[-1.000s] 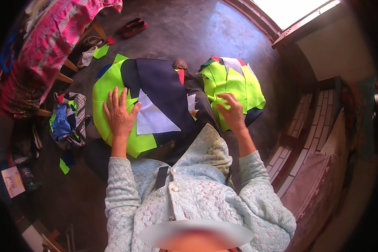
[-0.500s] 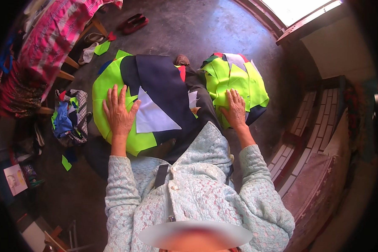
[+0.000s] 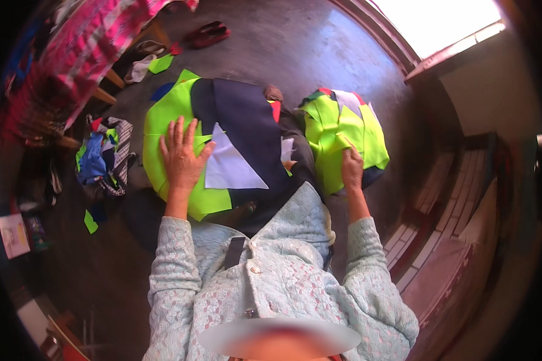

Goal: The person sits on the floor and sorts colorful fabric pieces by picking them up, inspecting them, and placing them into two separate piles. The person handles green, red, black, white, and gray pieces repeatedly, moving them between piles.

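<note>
A large bundle of cloth pieces lies in front of me on the left, with a yellow-green piece (image 3: 156,132), a navy piece (image 3: 241,114) and a white triangular piece (image 3: 232,162) on top. My left hand (image 3: 183,156) rests on its yellow-green cloth, fingers spread. To the right is a smaller bundle, covered mostly with yellow-green cloth pieces (image 3: 325,126). There my right hand (image 3: 352,165) is closed, its fingers pinching a fold of that yellow-green cloth. White, red and green bits show at the far side of this bundle.
A checked cloth with mixed scraps (image 3: 105,156) lies on the floor at left. Dark red shoes (image 3: 208,35) stand further off. Pink plaid fabric (image 3: 96,54) covers furniture at upper left. Stacked white tiles or bricks (image 3: 433,234) line the right side.
My right hand has gone from lying flat with fingers out to closed on the yellow-green cloth. My left hand stays spread on the left bundle. The whole view has shifted slightly.
</note>
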